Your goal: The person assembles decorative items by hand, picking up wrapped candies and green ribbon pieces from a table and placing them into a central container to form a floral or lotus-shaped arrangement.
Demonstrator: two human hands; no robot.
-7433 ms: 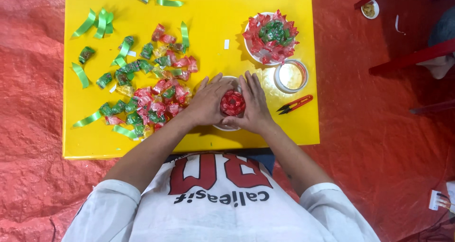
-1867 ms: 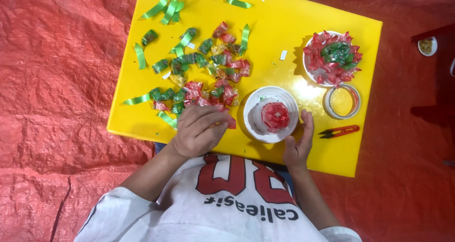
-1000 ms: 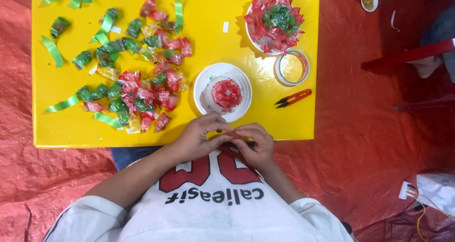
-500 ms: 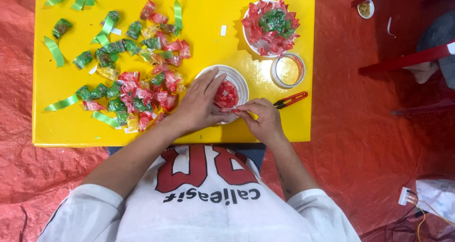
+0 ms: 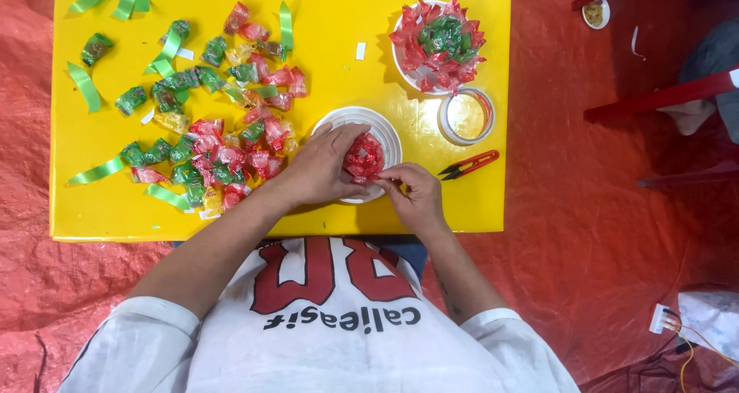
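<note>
- The red candy cluster (image 5: pixel 363 159) sits on a white paper plate (image 5: pixel 382 131) near the bench's (image 5: pixel 339 54) front edge, toward 5 o'clock of the scattered loose candies (image 5: pixel 223 143).
- The left hand (image 5: pixel 319 166) curls over the cluster from 9 o'clock, fingers pressed against its side.
- The right hand (image 5: pixel 416 193) pinches the cluster's edge from 4 o'clock with thumb and forefinger.
- The cluster looks light, crinkly and slippery, its wrappers easily crushed or pulled loose; it is likely best held low at the base, gently.
- A red snipper (image 5: pixel 469 164) lies at 3 o'clock; a tape roll (image 5: pixel 466 116) and a finished candy arrangement (image 5: pixel 439 43) lie toward 1 o'clock.
</note>
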